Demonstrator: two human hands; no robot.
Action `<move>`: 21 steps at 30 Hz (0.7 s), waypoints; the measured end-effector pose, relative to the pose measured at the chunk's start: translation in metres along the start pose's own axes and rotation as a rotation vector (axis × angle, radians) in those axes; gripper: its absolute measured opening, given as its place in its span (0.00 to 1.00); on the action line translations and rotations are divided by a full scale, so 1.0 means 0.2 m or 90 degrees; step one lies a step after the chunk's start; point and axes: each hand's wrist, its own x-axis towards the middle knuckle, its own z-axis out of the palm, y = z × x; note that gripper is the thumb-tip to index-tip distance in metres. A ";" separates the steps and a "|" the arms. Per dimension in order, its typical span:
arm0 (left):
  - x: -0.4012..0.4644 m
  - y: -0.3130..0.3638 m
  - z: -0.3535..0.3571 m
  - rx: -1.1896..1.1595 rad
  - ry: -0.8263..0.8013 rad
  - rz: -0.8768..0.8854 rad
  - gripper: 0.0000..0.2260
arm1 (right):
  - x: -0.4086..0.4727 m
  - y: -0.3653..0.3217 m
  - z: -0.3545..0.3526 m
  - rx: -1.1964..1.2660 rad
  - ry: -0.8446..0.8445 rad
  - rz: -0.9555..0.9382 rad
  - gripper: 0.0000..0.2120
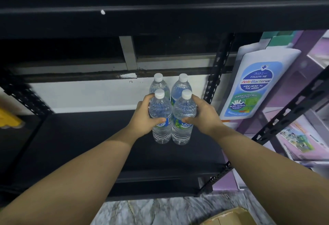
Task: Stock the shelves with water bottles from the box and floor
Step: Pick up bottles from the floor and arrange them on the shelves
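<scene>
Four water bottles stand clustered on the black shelf [89, 135], two behind, two in front. The left hand [144, 116] wraps the front-left bottle [160, 118]; the right hand [203, 114] wraps the front-right bottle [183, 118]. Each grip is closed around its bottle. Pushing unevenly could topple the rear pair [169, 86], judging by how closely they stand.

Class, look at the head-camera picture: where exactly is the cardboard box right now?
The cardboard box sits at the bottom right edge of the head view, on the marbled floor, in front of the black shelf, below the right forearm.
</scene>
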 end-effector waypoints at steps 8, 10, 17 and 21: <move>0.00 -0.01 -0.02 0.028 -0.034 0.020 0.42 | -0.01 0.01 -0.01 -0.014 -0.010 -0.004 0.47; 0.01 -0.01 -0.03 0.034 -0.035 0.025 0.42 | -0.01 0.01 -0.01 -0.020 -0.012 -0.003 0.47; 0.00 -0.02 -0.03 0.040 -0.034 0.007 0.43 | -0.04 0.00 -0.02 -0.026 -0.012 -0.009 0.45; -0.03 0.00 -0.02 0.032 -0.037 0.010 0.44 | -0.09 0.01 -0.02 -0.003 0.004 -0.005 0.45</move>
